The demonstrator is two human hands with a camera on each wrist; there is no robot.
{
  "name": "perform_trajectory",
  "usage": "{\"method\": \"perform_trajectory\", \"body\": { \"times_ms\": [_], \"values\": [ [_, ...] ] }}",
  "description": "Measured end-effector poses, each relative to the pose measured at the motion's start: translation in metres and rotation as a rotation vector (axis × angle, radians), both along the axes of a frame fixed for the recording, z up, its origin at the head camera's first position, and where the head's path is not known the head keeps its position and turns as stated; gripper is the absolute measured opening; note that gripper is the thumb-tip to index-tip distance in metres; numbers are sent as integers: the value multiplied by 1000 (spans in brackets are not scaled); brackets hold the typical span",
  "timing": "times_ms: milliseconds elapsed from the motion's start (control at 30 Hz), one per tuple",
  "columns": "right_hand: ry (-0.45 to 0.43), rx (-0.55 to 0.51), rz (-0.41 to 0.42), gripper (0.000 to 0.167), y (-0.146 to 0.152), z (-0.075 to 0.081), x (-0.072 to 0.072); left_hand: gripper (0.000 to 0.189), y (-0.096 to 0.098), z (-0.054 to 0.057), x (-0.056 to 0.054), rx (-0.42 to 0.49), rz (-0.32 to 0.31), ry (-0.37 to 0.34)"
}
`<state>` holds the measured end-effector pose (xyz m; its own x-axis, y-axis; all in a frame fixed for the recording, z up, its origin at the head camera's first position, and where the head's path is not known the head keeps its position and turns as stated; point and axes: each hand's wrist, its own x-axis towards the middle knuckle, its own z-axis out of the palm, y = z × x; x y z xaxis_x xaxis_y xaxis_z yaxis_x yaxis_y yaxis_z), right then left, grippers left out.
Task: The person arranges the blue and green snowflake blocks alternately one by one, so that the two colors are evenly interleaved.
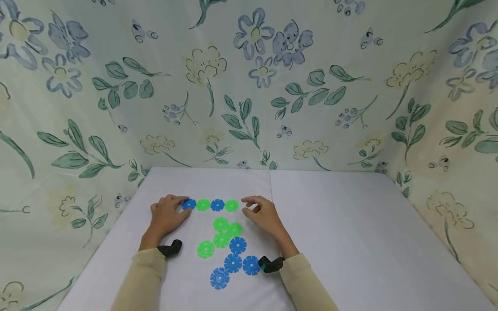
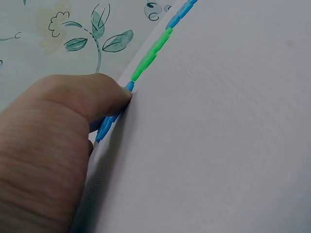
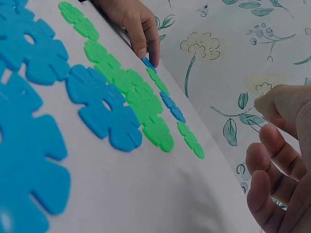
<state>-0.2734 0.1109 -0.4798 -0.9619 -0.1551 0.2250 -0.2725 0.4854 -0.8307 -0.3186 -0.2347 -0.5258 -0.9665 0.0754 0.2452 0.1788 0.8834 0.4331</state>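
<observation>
Your two hands reach over a white-covered worktop (image 1: 334,229), each sleeve (image 1: 145,272) beige and each wrist wearing a black device (image 1: 170,247). At the far part of the worktop, four flat, notched discs lie in a left-to-right row. Your left hand (image 1: 167,214) pinches the leftmost one, a blue end disc (image 1: 189,204), between a thumb on the near side and fingers on the far side. Next come a green disc (image 1: 203,205), a second blue disc (image 1: 217,205) and a green end disc (image 1: 231,206), close together edge to edge. Your right hand (image 1: 264,214) is just beyond that right end, not touching it, its thumb and forefinger parted, the other fingers loosely bent, with nothing in its grasp. Nearer you, between your forearms, lie four loose green discs (image 1: 205,249) and, mostly nearer still, four loose blue discs (image 1: 233,268). A floral curtain (image 1: 241,103) hangs behind.
</observation>
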Motion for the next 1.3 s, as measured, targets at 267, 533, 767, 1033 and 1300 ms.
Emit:
{"method": "perform_trajectory", "body": {
  "times_ms": [267,533,767,1033,1300],
  "values": [
    [-37,19,52,28,7,-1,12,50,-2,2,-2,-9,3,-2],
    [-26,81,125,32,18,-4,27,50,-1,1,0,-4,1,22],
    [-61,153,192,29,33,-5,40,50,1,0,1,1,1,32],
    [-104,170,297,24,42,-11,52,50,1,0,1,-3,-6,21],
    [-203,113,397,23,50,-13,58,50,-2,-2,-2,-9,-8,9]
  ]
}}
